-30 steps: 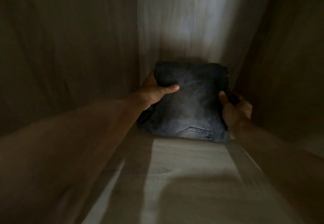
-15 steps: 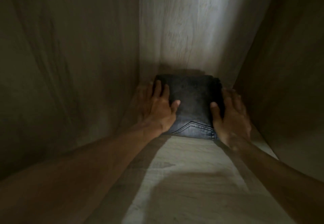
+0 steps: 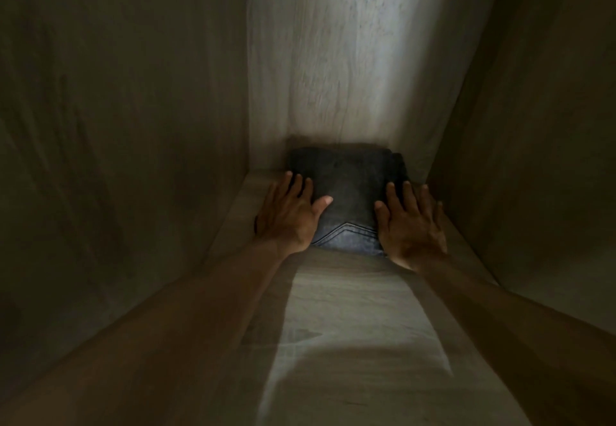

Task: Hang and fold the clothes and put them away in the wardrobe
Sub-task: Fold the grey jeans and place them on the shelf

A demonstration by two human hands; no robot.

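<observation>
Pressing folded jeans (image 3: 346,188) at wardrobe shelf (image 3: 350,325) back | left hand (image 3: 288,215) flat, fingers spread, on jeans' left edge | right hand (image 3: 411,225) flat, spread, on right edge | nothing gripped

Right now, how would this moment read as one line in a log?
step: stowing | item: folded jeans at shelf back | left hand: flat, open | right hand: flat, open

folded jeans (image 3: 346,188) set down against back wall, left hand (image 3: 288,217) and right hand (image 3: 411,225) now flat, released
</observation>
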